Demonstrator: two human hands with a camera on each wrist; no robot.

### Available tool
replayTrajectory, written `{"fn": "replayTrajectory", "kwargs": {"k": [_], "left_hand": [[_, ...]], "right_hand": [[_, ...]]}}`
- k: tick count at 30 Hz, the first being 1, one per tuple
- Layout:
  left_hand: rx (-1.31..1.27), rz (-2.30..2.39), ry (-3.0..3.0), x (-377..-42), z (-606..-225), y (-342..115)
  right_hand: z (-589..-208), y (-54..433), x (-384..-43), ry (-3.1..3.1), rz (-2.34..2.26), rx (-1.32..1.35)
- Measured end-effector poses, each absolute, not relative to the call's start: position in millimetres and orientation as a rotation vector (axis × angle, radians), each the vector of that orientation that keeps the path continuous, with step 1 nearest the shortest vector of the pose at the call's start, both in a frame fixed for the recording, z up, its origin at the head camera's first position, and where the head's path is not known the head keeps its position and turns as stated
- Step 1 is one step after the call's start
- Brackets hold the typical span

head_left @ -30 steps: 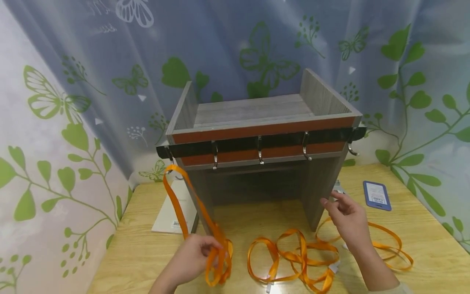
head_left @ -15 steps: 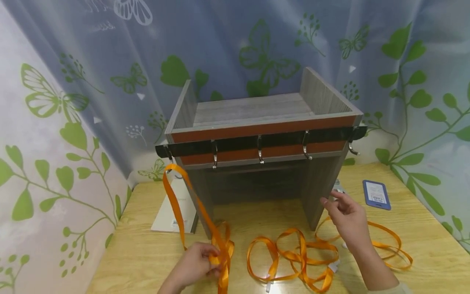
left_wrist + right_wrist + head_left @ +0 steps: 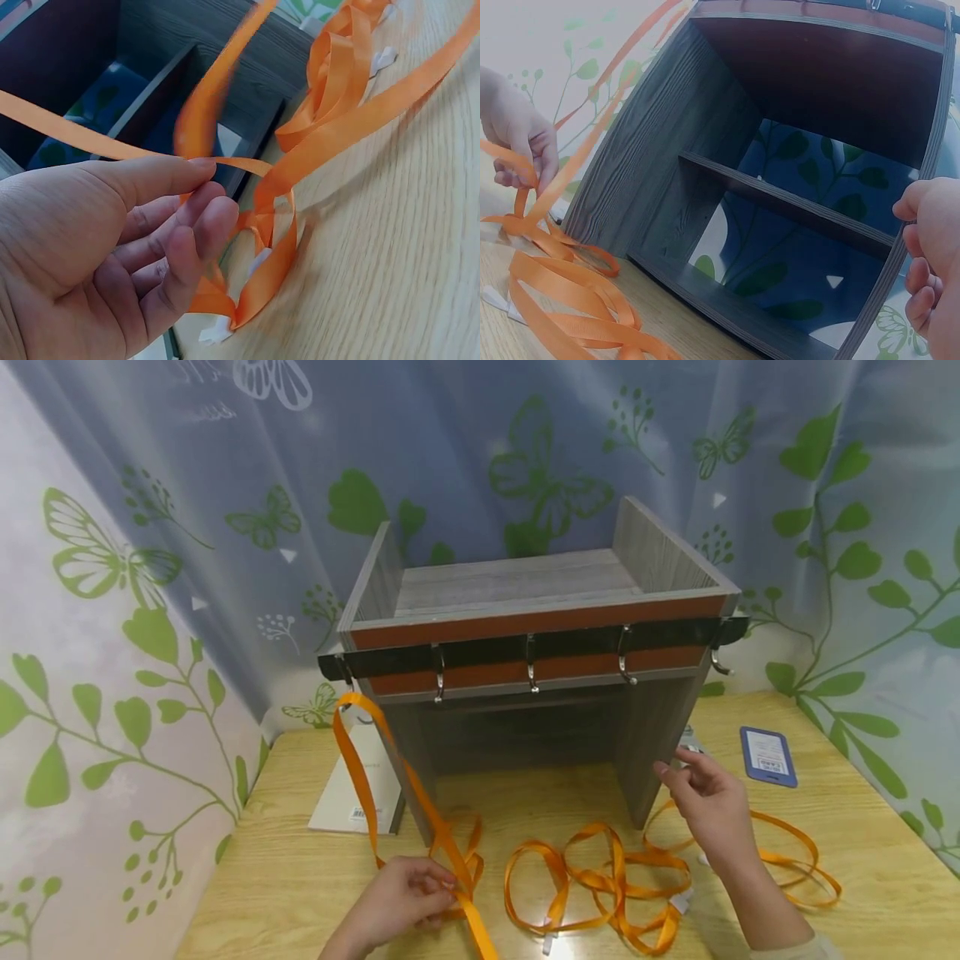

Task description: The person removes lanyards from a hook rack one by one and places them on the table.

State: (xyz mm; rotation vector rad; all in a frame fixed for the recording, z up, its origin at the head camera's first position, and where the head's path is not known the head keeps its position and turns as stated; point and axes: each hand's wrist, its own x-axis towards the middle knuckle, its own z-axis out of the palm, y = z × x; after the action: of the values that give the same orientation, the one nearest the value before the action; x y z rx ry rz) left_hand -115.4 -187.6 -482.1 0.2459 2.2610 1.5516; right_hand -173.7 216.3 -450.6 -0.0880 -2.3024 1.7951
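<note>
An orange lanyard (image 3: 360,768) loops up to the leftmost hook of a dark hook rail (image 3: 487,650) on a grey wooden shelf unit (image 3: 517,581). Lower down, my left hand (image 3: 405,893) pinches the lanyard's strap between thumb and index finger, close over the table. One strand runs from those fingers toward the bottom edge of the head view. In the left wrist view, more of the orange strap (image 3: 352,127) trails past the fingertips, one part blurred. My right hand (image 3: 712,814) holds the front edge of the unit's right side panel (image 3: 922,165), thumb on one face and fingers on the other.
Several orange lanyards (image 3: 558,902) with white clips lie coiled on the wooden table (image 3: 247,877), before and right of the unit. A pale notebook (image 3: 341,802) rests left of it. At the right is a blue card holder (image 3: 768,757). A patterned curtain (image 3: 465,435) hangs behind.
My left hand has shifted slightly to the right, and the bunched strap in it has loosened, with a strand now stretching down and right. The right hand stays on the panel.
</note>
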Motion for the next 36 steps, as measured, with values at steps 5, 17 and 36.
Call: {"fn": "replayTrajectory", "kwargs": {"k": [5,17,36], "left_hand": [[0.273,1.584,2.261,-115,-484,-191],[0.222,1.581,2.416,-113,-458,-195],[-0.018,2.491,2.565,-105,-403,-202]], "right_hand": [[-449,216,-173,-2.311,1.804,-0.096],[-449,215,-174,-2.309,1.762,-0.077],[-450,217,-174,-2.319,1.809,-0.063]]}}
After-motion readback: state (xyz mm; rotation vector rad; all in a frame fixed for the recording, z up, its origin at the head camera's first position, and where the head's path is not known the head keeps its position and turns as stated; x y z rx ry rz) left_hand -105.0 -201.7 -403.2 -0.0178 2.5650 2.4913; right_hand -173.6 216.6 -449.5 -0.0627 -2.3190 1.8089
